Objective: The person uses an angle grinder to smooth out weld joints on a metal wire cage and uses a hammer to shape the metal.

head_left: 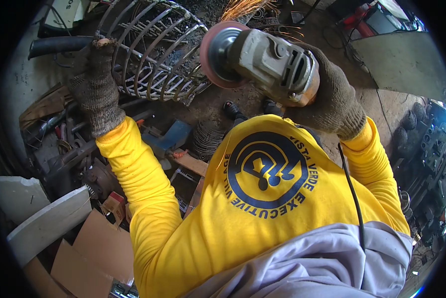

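My right hand (330,94), in a brown knit glove, is wrapped round the body of an angle grinder (275,62). The grinder's reddish disc (210,57) faces left, beside the right edge of a rounded cage of bent metal bars (156,62). Orange sparks (245,9) spray beyond the disc. The exact contact point cannot be made out. My left hand (96,87), gloved too with a bare fingertip showing, is closed at the cage's left side. Its fingers are partly hidden, but it appears to grip an outer bar.
A black cord (352,193) runs down over my yellow sleeve side. A coil of wire (208,139) and a blue box (168,136) lie below the cage. Cardboard (103,243) and pale boards (51,223) stand lower left. Greasy metal parts (424,149) are piled at right.
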A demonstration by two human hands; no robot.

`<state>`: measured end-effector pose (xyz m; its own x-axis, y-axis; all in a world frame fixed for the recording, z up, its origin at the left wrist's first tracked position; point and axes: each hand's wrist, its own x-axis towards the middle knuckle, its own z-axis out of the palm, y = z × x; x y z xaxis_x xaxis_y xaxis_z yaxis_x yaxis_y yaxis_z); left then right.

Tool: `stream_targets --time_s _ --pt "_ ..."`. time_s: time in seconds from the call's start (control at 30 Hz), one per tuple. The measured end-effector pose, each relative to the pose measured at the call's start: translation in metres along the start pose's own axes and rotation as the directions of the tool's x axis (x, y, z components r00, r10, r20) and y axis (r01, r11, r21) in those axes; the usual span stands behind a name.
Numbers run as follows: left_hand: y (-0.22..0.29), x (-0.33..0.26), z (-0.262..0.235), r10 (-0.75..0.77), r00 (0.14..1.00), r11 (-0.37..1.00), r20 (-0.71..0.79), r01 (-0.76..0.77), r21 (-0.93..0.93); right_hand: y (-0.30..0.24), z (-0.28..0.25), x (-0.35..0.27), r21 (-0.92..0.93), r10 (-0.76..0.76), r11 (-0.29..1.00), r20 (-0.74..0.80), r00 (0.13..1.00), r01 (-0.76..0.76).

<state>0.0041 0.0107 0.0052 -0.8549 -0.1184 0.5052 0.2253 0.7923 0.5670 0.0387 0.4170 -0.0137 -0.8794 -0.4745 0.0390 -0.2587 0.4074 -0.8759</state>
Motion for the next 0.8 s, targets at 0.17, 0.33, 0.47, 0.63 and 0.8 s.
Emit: stream_targets --time_s 0.17,0.33,0.47,0.63,0.8 --pt "-0.006 -0.002 0.006 -0.095 0.994 0.964 -0.055 0.078 -0.255 0.002 -0.002 -0.004 -0.05 0.01 0.999 0.025 1.0 -0.009" --pt "-0.003 -0.006 0.002 -0.052 0.996 0.976 -0.072 0.036 -0.213 -0.01 0.003 -0.001 -0.032 0.024 0.999 0.011 1.0 -0.024" --pt "0.007 -0.015 0.004 -0.111 0.977 0.989 -0.18 0.091 -0.118 -0.012 0.011 -0.004 0.052 -0.042 0.998 0.094 0.995 0.037" --pt "0.026 -0.023 0.001 -0.121 0.968 0.99 -0.218 0.1 -0.104 -0.014 0.01 -0.004 0.088 -0.029 0.996 0.036 0.999 0.025" --pt "0.024 -0.045 0.002 -0.149 0.93 0.988 -0.335 0.123 -0.096 -0.018 0.019 -0.008 0.145 -0.008 0.989 0.138 0.99 -0.013"
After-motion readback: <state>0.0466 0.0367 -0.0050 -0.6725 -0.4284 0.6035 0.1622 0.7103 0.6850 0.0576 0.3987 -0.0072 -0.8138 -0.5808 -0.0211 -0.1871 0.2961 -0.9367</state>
